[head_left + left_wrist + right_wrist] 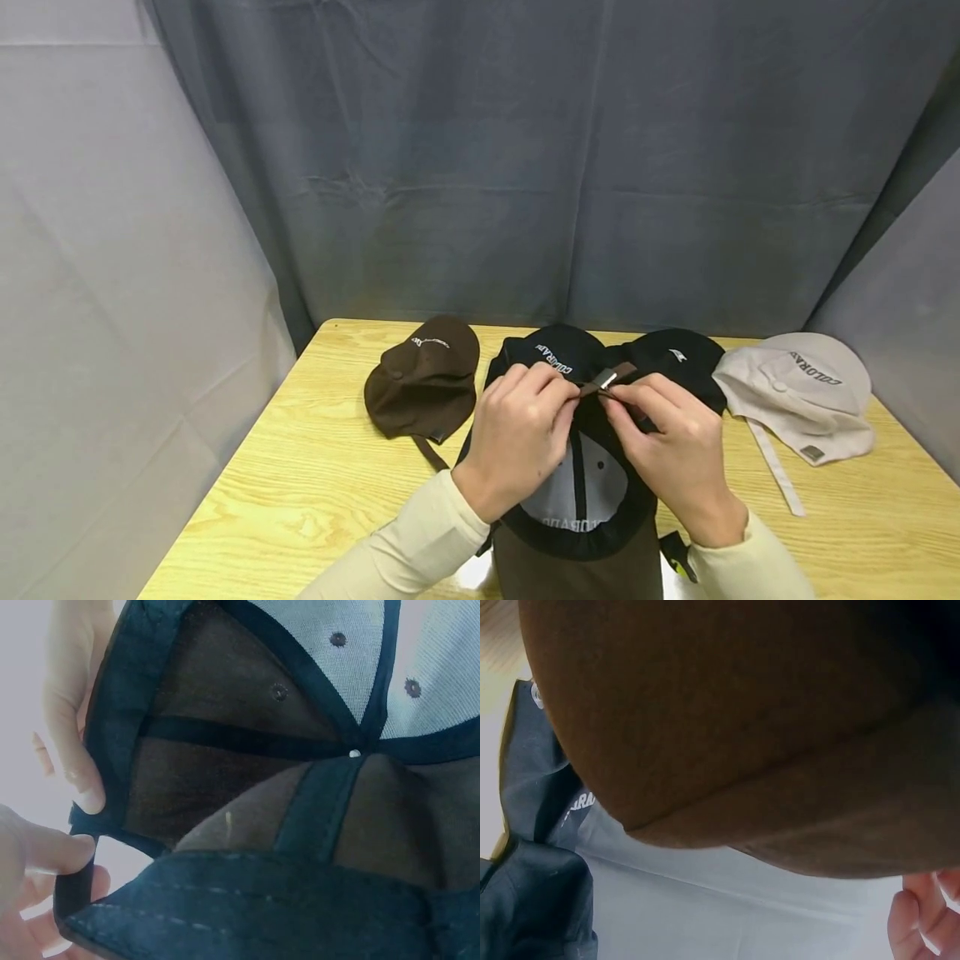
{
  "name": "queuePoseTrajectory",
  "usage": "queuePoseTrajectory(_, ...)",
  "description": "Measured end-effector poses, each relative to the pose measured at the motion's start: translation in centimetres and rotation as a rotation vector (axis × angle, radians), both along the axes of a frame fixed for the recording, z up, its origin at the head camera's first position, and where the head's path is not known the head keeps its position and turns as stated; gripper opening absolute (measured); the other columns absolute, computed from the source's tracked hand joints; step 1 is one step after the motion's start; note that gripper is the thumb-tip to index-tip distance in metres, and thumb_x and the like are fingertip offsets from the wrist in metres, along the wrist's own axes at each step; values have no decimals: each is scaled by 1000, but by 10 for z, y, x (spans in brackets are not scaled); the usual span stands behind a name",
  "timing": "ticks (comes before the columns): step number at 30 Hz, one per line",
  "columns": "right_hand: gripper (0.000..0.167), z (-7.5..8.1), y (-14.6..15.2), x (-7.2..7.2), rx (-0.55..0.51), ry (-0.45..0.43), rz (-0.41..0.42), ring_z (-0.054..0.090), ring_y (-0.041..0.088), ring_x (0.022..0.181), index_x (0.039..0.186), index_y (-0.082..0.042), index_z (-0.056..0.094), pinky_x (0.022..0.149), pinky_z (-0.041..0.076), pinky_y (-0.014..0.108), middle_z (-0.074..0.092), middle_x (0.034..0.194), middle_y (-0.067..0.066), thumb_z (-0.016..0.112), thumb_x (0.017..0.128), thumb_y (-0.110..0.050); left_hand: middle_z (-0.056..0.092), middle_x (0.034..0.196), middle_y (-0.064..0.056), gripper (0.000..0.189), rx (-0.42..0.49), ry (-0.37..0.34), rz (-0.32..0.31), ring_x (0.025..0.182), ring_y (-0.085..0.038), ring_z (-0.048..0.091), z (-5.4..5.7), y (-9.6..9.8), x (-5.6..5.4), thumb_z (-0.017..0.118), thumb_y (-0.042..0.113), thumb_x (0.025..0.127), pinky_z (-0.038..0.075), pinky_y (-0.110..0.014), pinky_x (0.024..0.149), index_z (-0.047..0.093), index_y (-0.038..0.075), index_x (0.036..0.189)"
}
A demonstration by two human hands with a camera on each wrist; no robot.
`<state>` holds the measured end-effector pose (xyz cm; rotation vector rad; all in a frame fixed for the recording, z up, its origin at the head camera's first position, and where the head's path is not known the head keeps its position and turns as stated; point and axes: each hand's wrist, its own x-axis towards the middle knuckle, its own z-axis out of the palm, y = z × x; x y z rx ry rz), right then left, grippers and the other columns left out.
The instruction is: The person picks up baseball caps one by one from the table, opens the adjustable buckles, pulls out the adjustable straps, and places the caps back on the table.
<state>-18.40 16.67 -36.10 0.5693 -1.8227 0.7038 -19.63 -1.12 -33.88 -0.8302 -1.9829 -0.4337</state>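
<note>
A brown baseball cap [577, 575] is held up with its inside facing me and its brim pointing down toward me. Its pale front lining and black sweatband show. My left hand [517, 442] pinches the cap's back strap on the left. On the right, my right hand [675, 454] pinches the strap beside a small metal buckle [604, 381]. In the left wrist view, fingers [56, 851] grip the black-edged opening and the strap. The right wrist view shows the cap's brown outer crown [720, 720], with fingertips [915, 922] at its lower right.
Another brown cap [427, 375] lies at the back left of the wooden table [285, 492], its strap hanging loose. Two black caps [555, 346] stand behind my hands, partly hidden. A beige cap [802, 392] with a loose strap lies at the right. Grey curtains [525, 167] hang behind.
</note>
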Motion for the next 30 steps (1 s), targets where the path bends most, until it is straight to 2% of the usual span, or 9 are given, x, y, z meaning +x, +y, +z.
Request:
queuePoseTrajectory(3,17,0,0,0,4,11,12,53,10,58,80,-5,76,57,39,19,70,73,3,69,87,-20,67,86,10,6,0,-33,4,73,-11,58,1,2,0,69,18,89,48,-21,63,73,22,88)
queuePoseTrajectory(7,34,2,-2,0,17,18,18,55,12,59,80,-5,76,59,40,20,70,73,2,62,96,-32,67,87,10,5,3,-39,1,74,-11,59,4,5,1,69,19,89,48,-21,63,73,21,90)
queuePoseTrajectory(12,36,4,-3,1,36,35,12,56,14,58,80,-5,76,59,41,20,69,72,2,62,97,-33,67,87,10,5,7,-30,-4,73,-11,58,5,5,1,69,19,90,47,-21,63,74,21,90)
queuePoseTrajectory(16,35,5,-4,1,43,59,5,56,14,58,79,-5,76,59,41,22,69,71,2,62,96,-32,67,84,10,5,18,18,-11,71,-10,58,5,5,1,70,18,89,46,-20,62,74,21,87)
queuePoseTrajectory(20,26,6,-4,0,38,49,27,57,14,60,79,-5,76,61,42,22,70,72,3,65,92,-24,66,79,10,6,22,64,-14,68,-10,57,4,3,0,73,17,87,45,-19,59,73,21,82)
queuePoseTrajectory(24,5,4,-2,0,23,10,8,56,13,59,80,-4,76,60,41,20,69,72,2,73,80,-8,65,75,9,9,12,72,-7,65,-11,55,2,2,0,76,16,84,44,-19,58,72,20,77)
queuePoseTrajectory(27,9,3,1,0,15,-13,-34,55,11,58,80,-5,76,58,40,19,68,71,2,76,72,-1,65,76,9,9,5,57,-8,66,-11,55,0,2,1,75,17,85,45,-20,59,71,19,77)
queuePoseTrajectory(30,12,4,4,1,16,-27,-43,56,11,60,81,-5,76,59,41,20,68,71,1,78,70,-1,66,78,8,7,5,17,-4,68,-12,56,0,2,1,73,18,87,46,-21,60,72,19,81)
